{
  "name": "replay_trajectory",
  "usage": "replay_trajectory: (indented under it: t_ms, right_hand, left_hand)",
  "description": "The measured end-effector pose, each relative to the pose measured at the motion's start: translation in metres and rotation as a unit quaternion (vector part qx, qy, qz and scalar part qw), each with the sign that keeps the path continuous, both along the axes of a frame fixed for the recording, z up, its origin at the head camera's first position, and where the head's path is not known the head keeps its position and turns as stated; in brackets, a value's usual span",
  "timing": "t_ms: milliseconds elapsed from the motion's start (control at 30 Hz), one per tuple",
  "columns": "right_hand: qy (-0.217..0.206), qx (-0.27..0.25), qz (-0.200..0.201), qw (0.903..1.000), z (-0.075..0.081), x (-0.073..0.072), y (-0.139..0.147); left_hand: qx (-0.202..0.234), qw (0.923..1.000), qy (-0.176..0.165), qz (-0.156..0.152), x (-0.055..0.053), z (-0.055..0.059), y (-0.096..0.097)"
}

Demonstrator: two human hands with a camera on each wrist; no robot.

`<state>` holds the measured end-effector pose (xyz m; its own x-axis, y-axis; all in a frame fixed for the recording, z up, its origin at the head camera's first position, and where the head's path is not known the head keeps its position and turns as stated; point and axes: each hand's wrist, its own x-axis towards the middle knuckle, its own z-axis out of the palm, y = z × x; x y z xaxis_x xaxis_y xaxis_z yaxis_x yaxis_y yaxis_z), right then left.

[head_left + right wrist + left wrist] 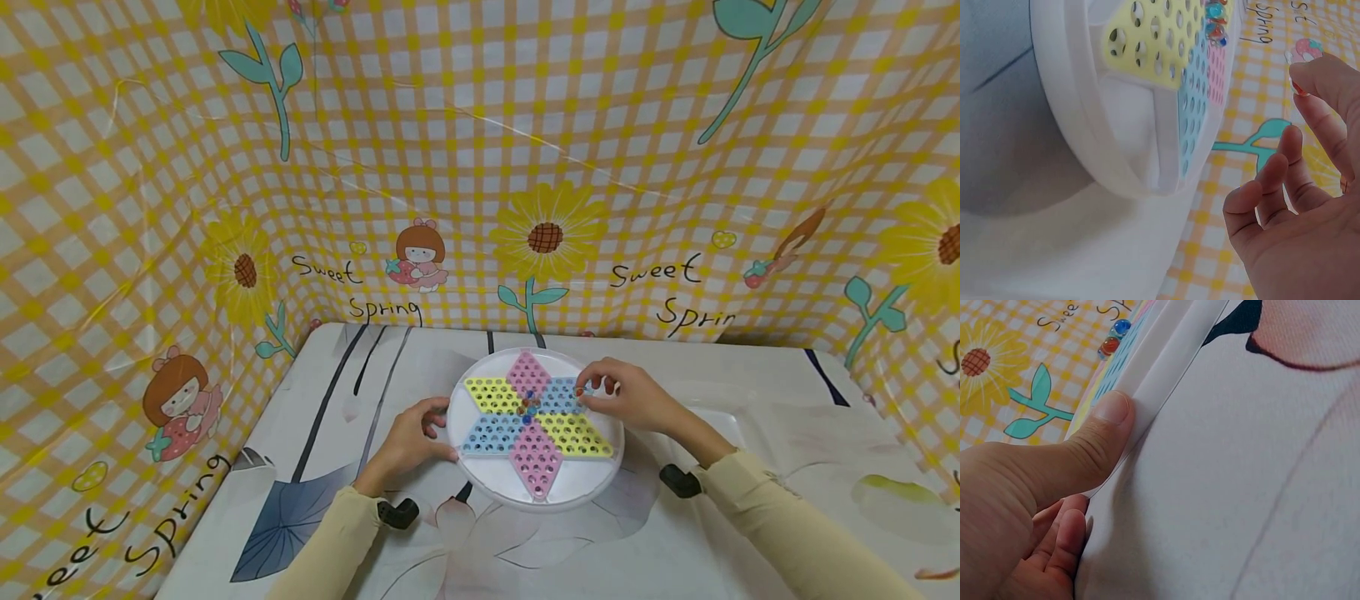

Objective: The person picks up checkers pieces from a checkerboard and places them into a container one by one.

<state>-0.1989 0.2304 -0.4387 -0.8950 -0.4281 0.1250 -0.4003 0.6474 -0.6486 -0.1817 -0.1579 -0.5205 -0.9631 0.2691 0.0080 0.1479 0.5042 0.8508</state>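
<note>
A round white Chinese checkers board [480, 483] lies on the table, its six-pointed star in pink, yellow and blue, full of small holes. Several glass marbles [531, 410] sit clustered at the star's middle. At the board's left side, my left hand [408, 437] holds the rim; its thumb [1107, 419] presses on the white edge in the left wrist view, with the other fingers curled against the side. My right hand [630, 396], over the right-hand blue point, pinches a red-and-clear marble [1299, 89] between thumb and index finger. Its remaining fingers are loosely bent.
A pale floral cloth [555, 550] covers the table. Behind it and at both sides hangs a yellow checked sheet [450, 167] with sunflowers. Right of the board, under the right forearm, lies a clear tray-like thing [723, 408]. Black straps with small devices circle both wrists.
</note>
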Motion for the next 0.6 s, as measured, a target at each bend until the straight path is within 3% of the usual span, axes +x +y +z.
replay_trajectory:
  t_ms: [233,600]
  right_hand:
    - [0.010,0.002,-0.030,0.9995,0.002,0.004,0.020]
    - [0.068,0.003,-0.062,0.9957,0.010,0.015,0.062]
  left_hand:
    - [0.000,1.0000,-0.004,0.000,0.002,0.000,0.001]
    - [-0.011,0.9999,0.001,0.008,0.001,0.001,0.003]
